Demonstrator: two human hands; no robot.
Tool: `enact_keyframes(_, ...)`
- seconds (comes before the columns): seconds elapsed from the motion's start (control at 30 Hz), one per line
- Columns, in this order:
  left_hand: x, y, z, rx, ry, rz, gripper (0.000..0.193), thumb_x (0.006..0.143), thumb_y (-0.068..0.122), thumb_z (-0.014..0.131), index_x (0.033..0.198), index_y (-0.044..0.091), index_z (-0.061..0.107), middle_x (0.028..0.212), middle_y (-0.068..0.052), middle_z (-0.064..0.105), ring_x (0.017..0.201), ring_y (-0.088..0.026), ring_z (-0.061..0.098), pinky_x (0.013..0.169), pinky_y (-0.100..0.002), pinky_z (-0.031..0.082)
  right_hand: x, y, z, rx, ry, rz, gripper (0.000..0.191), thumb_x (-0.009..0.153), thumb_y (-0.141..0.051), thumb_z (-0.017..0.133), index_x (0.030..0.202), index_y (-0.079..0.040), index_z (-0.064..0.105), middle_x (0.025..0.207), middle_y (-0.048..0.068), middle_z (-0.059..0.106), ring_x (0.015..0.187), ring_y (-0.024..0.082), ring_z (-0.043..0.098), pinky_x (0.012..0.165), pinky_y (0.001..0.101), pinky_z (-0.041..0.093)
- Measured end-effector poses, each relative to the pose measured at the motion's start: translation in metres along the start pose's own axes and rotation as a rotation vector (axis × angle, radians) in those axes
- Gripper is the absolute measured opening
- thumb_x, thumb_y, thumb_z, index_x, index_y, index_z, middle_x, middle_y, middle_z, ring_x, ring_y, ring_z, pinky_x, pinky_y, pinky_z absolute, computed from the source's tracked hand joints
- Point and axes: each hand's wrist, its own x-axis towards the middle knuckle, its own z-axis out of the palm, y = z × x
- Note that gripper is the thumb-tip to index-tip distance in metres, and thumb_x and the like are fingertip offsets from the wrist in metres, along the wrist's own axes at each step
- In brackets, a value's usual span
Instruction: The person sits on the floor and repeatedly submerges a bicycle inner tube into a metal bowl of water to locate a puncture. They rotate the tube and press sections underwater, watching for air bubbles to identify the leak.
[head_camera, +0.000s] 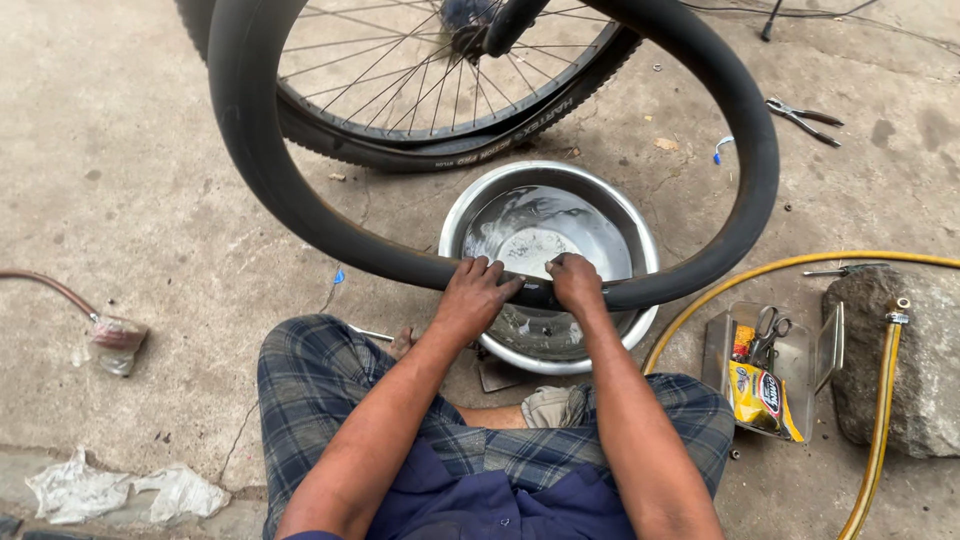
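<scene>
Item: black inner tube (300, 215), its lowest arc pressed over a steel basin of water (640, 235) on the concrete floor.

My left hand (475, 295) and right hand (577, 282) both have their fingers clamped on that arc.

Step, as I judge it: dunking a section; next calls for feeding the tube sideways.

Room: bicycle wheel (440, 110) crowds the far side, tool tray (765, 365) and yellow hose (880, 420) hem the right; left floor opener.

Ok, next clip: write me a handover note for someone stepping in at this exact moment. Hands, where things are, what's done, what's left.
Left hand and right hand: both grip the black inner tube side by side, pressing its lowest section over the steel basin of water.
The tube is inflated and out of the tyre; the bicycle wheel stands behind it.
Pliers lie on the concrete far right; a clear box with scissors sits by the yellow hose.
Done: tube out, pumped up.
Left: only this section is at the basin; no patch visible.
</scene>
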Motion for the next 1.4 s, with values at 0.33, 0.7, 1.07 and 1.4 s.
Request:
enact_keyframes(0.33,0.007,0.002,0.009,0.050,-0.094,-0.039,0.044,0.089,0.012,0.061,0.128,0.028,0.072,0.123,-0.011,0.067,0.121,-0.030,0.057,0.110,-0.048,0.038,-0.009,0.009,0.006,-0.061,0.074,0.080,0.028,0.088,-0.029,0.075,0.096,-0.003,0.079,0.099,0.019,0.076,0.097,0.035,0.072,0.090,0.0448,0.052)
enact_keyframes(0.7,0.021,0.009,0.003,0.083,-0.231,-0.110,0.038,0.092,0.010,0.061,0.127,0.019,0.074,0.113,-0.014,0.070,0.114,-0.034,0.061,0.105,-0.049,0.038,0.003,0.060,-0.054,-0.522,-0.175,0.019,0.055,0.089,-0.056,0.068,0.123,-0.012,0.070,0.123,0.015,0.069,0.120,0.031,0.061,0.115,0.0585,0.029)
enact_keyframes(1.07,0.052,0.018,0.039,0.259,-0.500,-0.145,0.031,0.090,0.020,0.065,0.118,0.011,0.074,0.122,-0.017,0.067,0.121,-0.038,0.057,0.105,-0.056,0.035,-0.005,0.088,-0.067,-0.785,-0.065,-0.246,0.061,0.077,-0.067,0.073,0.105,-0.013,0.080,0.106,0.016,0.074,0.116,0.035,0.061,0.111,0.0520,0.032)
enact_keyframes(1.4,0.065,0.012,0.048,0.230,-0.614,-0.195,0.030,0.094,0.020,0.065,0.121,0.011,0.073,0.124,-0.017,0.066,0.123,-0.038,0.057,0.104,-0.057,0.036,0.009,0.071,-0.049,-0.875,-0.151,-0.106,0.058,0.084,-0.066,0.070,0.103,-0.012,0.081,0.104,0.013,0.074,0.113,0.032,0.061,0.109,0.0564,0.032)
